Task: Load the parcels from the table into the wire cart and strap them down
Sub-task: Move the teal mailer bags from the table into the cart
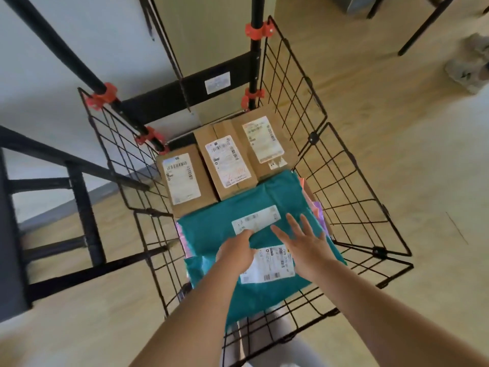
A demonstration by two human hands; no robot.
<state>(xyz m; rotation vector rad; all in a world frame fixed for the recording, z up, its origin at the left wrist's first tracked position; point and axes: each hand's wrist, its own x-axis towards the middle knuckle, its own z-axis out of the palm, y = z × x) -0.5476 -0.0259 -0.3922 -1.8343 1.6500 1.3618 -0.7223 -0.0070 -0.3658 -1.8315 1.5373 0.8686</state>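
1. Loading looks well along. Three cardboard boxes (227, 165) stand side by side at the far end of the wire cart (313, 137), each with its shipping label facing up.
2. In front of them lies the upper teal mailer (211, 229), overlapping the lower teal mailer (264, 292) at the near end. Pink and purple mailer edges (318, 210) peek out from underneath at the right side.
3. Your right hand (307, 242) lies flat on the upper teal mailer, its fingers (292, 221) straight and spread, holding nothing.
4. Your left hand (234, 251) sits at that mailer's near edge, just below its white label. Its fingertips bend down out of sight, so I cannot tell whether they pinch the edge or only press on it.
5. Judging from this, you are settling the top parcel in place.
6. What is left: no strap crosses the load anywhere in view, so strapping down appears not yet done. The tabletop is not clearly in view, so I cannot say whether more parcels wait there.
7. The teal mailers look soft, creased and slippery, while the boxes look rigid and taped.
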